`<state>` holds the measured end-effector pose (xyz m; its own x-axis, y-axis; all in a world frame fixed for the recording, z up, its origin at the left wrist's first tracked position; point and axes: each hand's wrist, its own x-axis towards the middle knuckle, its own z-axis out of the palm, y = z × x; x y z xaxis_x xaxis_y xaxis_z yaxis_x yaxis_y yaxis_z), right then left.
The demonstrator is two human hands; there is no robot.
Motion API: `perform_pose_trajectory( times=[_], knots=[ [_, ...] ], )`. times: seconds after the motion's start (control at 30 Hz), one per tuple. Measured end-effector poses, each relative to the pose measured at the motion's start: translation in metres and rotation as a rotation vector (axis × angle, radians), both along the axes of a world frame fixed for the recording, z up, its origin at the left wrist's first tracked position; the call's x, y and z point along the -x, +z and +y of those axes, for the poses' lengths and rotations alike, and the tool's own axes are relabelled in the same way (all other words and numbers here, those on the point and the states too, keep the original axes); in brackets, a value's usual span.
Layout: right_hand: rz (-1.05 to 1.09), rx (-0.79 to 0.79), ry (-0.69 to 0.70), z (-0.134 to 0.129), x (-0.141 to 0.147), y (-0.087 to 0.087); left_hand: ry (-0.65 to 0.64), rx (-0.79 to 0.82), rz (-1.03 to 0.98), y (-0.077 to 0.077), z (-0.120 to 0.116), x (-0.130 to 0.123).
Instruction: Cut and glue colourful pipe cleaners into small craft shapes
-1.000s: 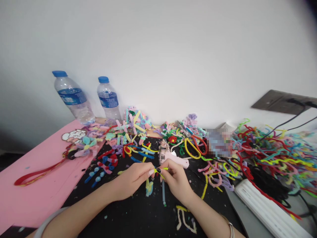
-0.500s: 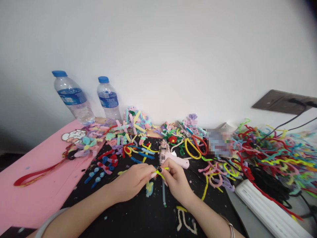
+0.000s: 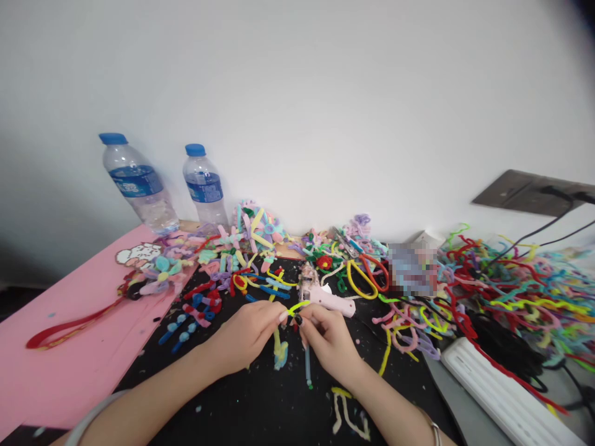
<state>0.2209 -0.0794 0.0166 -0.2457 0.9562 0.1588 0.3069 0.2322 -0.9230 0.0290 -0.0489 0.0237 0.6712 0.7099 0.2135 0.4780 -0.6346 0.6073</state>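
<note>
A short yellow pipe cleaner (image 3: pixel 297 306) is pinched between my two hands over the black mat. My left hand (image 3: pixel 253 328) grips its left end with thumb and forefinger. On the other side, my right hand (image 3: pixel 328 337) has its fingers closed on the strip, beside a small black piece at the fingertips. Just behind my hands lies a pink glue gun (image 3: pixel 332 300). Below them a blue-grey stick (image 3: pixel 307 365) and a yellow-and-blue fuzzy piece (image 3: pixel 281 356) rest on the mat. Nearer to me sits a cream and yellow bent piece (image 3: pixel 343 409).
Two water bottles (image 3: pixel 203 179) stand against the wall. Scissors with orange and yellow handles (image 3: pixel 362 279) lie behind right. Tangled pipe cleaners (image 3: pixel 525 279) and a white power strip (image 3: pixel 502 390) are at right. A red strap (image 3: pixel 69 327) rests on a pink sheet (image 3: pixel 74 291).
My left hand has shifted slightly left and my right hand's fingers have curled in. The yellow strip now arches upward between them.
</note>
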Motion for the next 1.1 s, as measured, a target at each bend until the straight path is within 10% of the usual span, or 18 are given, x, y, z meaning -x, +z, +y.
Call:
perform_pose_trajectory(
  times=[0.77,1.1],
  knots=[
    [-0.27,-0.656,0.012,-0.001,-0.012,0.008,0.059,0.307,-0.176,0.01,0.003,0.0],
    [-0.311,-0.648,0.085,0.0,-0.01,0.008,-0.05,0.44,-0.182,0.008,-0.001,-0.003]
  ],
)
